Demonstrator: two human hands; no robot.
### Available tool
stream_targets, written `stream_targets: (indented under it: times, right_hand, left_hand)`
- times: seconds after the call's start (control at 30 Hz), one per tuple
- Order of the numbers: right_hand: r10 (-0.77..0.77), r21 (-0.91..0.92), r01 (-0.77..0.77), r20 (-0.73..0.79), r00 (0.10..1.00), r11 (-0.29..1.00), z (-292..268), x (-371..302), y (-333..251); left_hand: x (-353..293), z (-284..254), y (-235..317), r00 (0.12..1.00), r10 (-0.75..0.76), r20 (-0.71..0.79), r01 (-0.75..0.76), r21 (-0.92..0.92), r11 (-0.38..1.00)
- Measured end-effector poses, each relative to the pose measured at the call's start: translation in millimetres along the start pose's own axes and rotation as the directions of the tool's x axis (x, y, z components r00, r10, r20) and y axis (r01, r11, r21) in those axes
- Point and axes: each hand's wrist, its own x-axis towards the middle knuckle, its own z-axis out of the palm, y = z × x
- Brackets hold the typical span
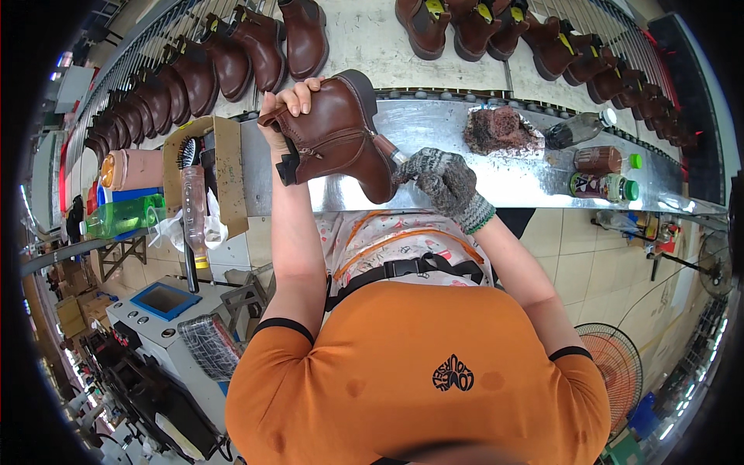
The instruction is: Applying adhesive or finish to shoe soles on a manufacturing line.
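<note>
My bare left hand [293, 102] grips a brown leather ankle boot [333, 139] by its shaft, fingers over the upper side. The boot is tipped over above the metal bench, with its zip side showing and its toe toward me. My right hand [443, 182], in a grey knitted glove, is closed beside the boot's front. From its fingers a small brush-like tool [397, 155] with a pale, shiny band reaches to the boot; its exact kind is hard to make out. The gloved fingertips are at the toe, and the grip is partly hidden.
Rows of brown boots [260, 50] stand on the conveyor [364, 66] beyond the metal bench [426, 124]. A dark reddish sponge-like lump [496, 128] sits on crumpled foil, near several bottles [597, 160] on the right. At left are a cardboard box [226, 167] and a green bottle [124, 217].
</note>
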Motion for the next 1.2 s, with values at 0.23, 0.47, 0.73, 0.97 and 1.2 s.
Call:
stream_targets:
  times: [0.23,0.47,0.73,0.97,1.2]
  right_hand:
    - [0.174,0.219,-0.179,0.043,0.984,0.959,7.5,-14.1,12.6]
    - [0.283,0.098,-0.311,0.232,0.931,0.945,-11.0,-16.4,4.8]
    - [0.278,-0.085,-0.265,0.247,0.928,0.96,-12.4,-44.2,9.5]
    - [0.625,0.335,-0.678,0.266,0.734,0.654,-0.7,-71.2,22.3]
    - [0.759,0.88,-0.473,0.33,0.562,-0.033,17.7,-100.0,58.7]
  left_hand:
    - [-0.5,-11.3,0.5,0.999,-0.009,-0.036,0.007,-0.047,0.999]
    - [0.6,-21.4,1.2,0.998,-0.037,-0.045,0.034,-0.07,0.997]
    - [11.1,-36.1,-0.2,0.977,-0.109,-0.184,0.102,-0.047,0.994]
    - [38.2,-55.2,-21.4,0.869,0.063,-0.491,0.09,0.283,0.955]
    - [35.2,-59.4,-53.5,0.798,0.221,-0.561,0.139,0.528,0.838]
